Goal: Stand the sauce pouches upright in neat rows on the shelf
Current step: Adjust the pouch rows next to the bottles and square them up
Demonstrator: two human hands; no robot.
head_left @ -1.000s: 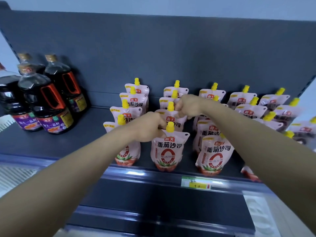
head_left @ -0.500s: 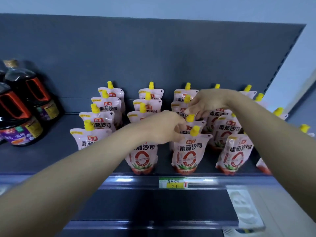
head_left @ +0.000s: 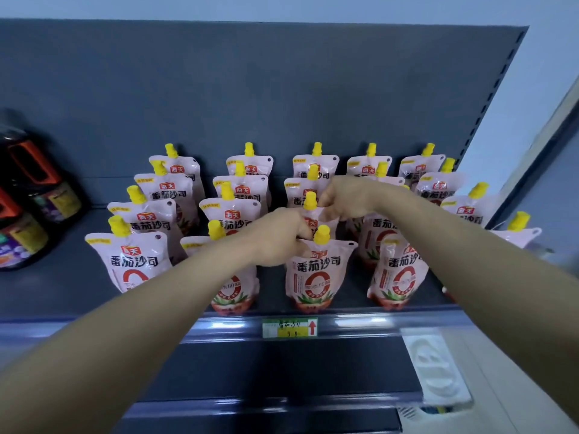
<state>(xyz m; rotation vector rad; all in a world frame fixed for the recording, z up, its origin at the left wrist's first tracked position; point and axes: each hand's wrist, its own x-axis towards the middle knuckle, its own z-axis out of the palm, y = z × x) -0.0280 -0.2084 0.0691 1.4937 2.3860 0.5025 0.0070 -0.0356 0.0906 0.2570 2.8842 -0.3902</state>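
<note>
Several pink-white sauce pouches with yellow caps stand upright in columns on the dark grey shelf (head_left: 47, 296). My left hand (head_left: 280, 241) is closed on the top edge of the front pouch (head_left: 316, 274) of the middle column, just left of its cap. My right hand (head_left: 344, 200) pinches the top of the second pouch (head_left: 310, 202) directly behind it, beside its cap. Both forearms hide parts of the neighbouring pouches. One pouch (head_left: 517, 233) stands apart at the far right and is blurred.
Dark sauce bottles (head_left: 31, 214) with orange handles stand at the shelf's left end. A green-yellow price tag (head_left: 289, 327) sits on the front rail. The shelf's back panel (head_left: 250, 89) rises behind the pouches. A white object (head_left: 435, 371) lies lower right.
Both hands have shifted one column to the right, from the second column's pouches to the middle column. The view has swung right, so the bottles now sit at the left edge.
</note>
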